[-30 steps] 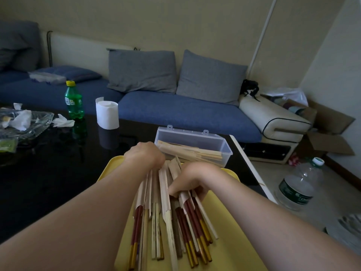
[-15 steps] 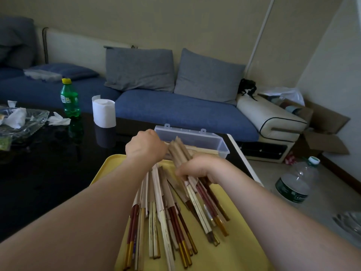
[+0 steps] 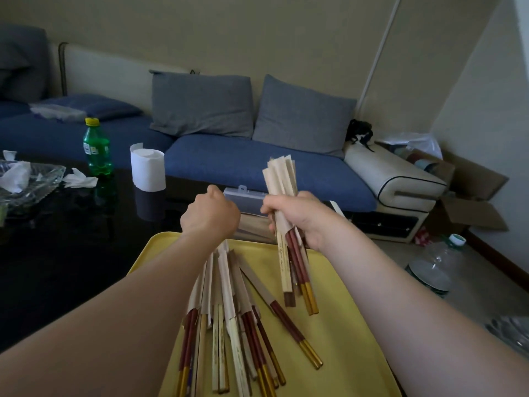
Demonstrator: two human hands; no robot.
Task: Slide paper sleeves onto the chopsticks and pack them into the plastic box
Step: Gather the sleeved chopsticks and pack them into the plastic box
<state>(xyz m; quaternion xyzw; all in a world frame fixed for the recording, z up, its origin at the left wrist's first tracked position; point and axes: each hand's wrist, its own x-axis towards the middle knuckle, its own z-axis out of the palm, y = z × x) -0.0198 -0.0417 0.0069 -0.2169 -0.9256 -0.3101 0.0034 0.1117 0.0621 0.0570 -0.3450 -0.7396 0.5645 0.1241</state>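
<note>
Right hand (image 3: 297, 222) grips bundle (image 3: 279, 179), sleeved ends toward 12 o'clock, bare tips at 6 above tray (image 3: 357, 325). Left hand (image 3: 211, 216) at 9, curled; contents not discernible. Box (image 3: 246, 196) at 12, partly hidden. Risk: bundle fans out, so sticks may slip from sleeves or catch the box rim.

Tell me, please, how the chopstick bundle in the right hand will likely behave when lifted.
The bundle probably stays stiff, since the sticks run straight above and below the right hand. It may splay: the sleeve tops fan apart. Sticks might slide out downward; their ends hang at uneven heights.
</note>
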